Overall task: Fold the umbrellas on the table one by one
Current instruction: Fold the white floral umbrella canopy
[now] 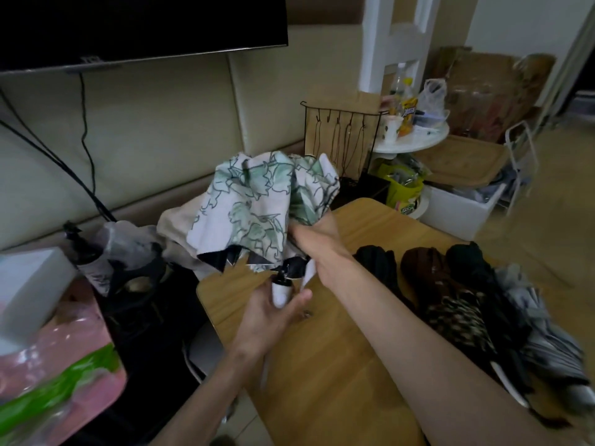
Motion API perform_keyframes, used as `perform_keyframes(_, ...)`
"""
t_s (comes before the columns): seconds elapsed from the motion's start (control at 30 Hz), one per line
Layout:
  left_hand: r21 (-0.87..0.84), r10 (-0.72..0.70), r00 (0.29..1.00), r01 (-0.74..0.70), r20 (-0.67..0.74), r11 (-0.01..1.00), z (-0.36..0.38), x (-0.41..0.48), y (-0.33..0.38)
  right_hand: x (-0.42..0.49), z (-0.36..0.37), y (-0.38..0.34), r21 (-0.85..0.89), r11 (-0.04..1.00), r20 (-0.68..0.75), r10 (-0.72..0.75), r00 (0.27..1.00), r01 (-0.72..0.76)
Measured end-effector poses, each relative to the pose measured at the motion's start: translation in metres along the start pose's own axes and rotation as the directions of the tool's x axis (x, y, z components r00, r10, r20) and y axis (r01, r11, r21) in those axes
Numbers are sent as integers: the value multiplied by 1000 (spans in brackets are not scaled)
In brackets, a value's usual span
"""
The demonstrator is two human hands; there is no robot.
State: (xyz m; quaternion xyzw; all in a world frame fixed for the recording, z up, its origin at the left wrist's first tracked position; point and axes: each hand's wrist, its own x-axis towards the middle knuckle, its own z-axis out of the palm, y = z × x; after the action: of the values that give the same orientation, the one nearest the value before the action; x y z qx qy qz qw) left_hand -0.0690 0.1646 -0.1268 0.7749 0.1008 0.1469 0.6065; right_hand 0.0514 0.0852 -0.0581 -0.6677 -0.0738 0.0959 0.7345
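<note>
A collapsed umbrella with white fabric and green leaf print (254, 201) is held above the far left corner of the wooden table (325, 365). My left hand (273, 313) grips its white handle (281, 292) from below. My right hand (317, 235) reaches into the loose canopy folds and grips the fabric on the right side. On the table's right side lie a black umbrella (376, 265), a brown patterned umbrella (441, 291) and a dark and grey striped umbrella (528, 320), side by side.
A TV (138, 24) hangs at the upper left over a padded beige wall. Left of the table are a bottle, a white box (29, 284) and pink-green bags. Behind the table stand a wire rack (341, 136), a round white table with bottles and storage bins.
</note>
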Motion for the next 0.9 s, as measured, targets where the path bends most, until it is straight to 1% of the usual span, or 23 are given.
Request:
perform_keyframes(0.03,78,-32,999,31,12,996,-2,0,0,0,0,1,22,1000,-6,-11,1000,11)
perform_keyframes(0.07,219,-47,999,49,-13,974,-6,-1,0,1,0,1,23,999,-30,-28,999,29)
perform_keyframes(0.1,404,2,995,39,-101,914,-10,-5,0,2,-2,2,-14,998,-75,-60,995,59)
perform_keyframes(0.13,568,168,959,-10,-226,823,-15,-10,1,1,-4,0,-86,991,-123,-113,986,103)
perform_keyframes(0.17,647,393,866,-112,-309,754,-20,-15,8,3,-8,3,-164,976,-160,-171,972,144)
perform_keyframes(0.2,686,604,722,-251,-337,683,-24,-18,15,2,-11,2,-232,957,-171,-218,961,176)
perform_keyframes(0.23,697,750,580,-393,-318,600,-26,-20,24,2,-15,3,-299,934,-161,-252,954,196)
perform_keyframes(0.27,658,799,512,-489,-315,572,-27,-18,29,-1,-18,1,-350,918,-138,-248,959,187)
perform_keyframes(0.3,573,758,543,-513,-360,639,-29,-13,38,-4,-21,0,-400,898,-100,-243,965,185)
perform_keyframes(0.33,436,636,659,-473,-403,766,-29,-4,46,-8,-23,-2,-429,883,-53,-233,971,189)
perform_keyframes(0.37,254,439,806,-364,-397,896,-29,4,51,-11,-25,-2,-424,881,-1,-233,972,211)
perform_keyframes(0.4,84,249,906,-235,-342,968,-27,13,52,-14,-25,-3,-379,899,44,-220,975,220)
perform_keyframes(0.43,-26,121,956,-132,-268,991,-24,20,48,-18,-26,-4,-318,925,86,-188,978,206)
perform_keyframes(0.47,-78,51,978,-68,-204,995,-21,26,42,-24,-25,-7,-258,950,139,-145,980,177)
perform_keyframes(0.53,-195,-49,993,27,-108,980,-20,33,30,-32,-23,-9,-168,980,222,-68,973,107)
perform_keyframes(0.6,-319,-122,992,123,21,940,-25,34,23,-33,-20,-5,-125,989,240,-51,969,83)
perform_keyframes(0.7,-437,-207,954,285,218,853,-27,27,19,-32,-18,-5,-41,999,278,-14,960,26)
perform_keyframes(0.77,-546,-224,929,357,296,758,-23,21,15,-32,-17,-3,13,1000,334,-9,943,5)
perform_keyframes(0.8,-597,-218,923,373,316,710,-18,17,15,-33,-17,-4,40,999,356,-1,935,-14)
perform_keyframes(0.83,-627,-222,928,367,300,687,-14,15,17,-36,-17,-6,55,998,374,11,927,-34)
perform_keyframes(0.87,-636,-236,936,351,262,687,-10,13,21,-37,-18,-8,37,999,389,14,921,-30)
perform_keyframes(0.9,-633,-241,943,334,231,699,-9,12,24,-38,-20,-10,-25,1000,399,1,917,10)
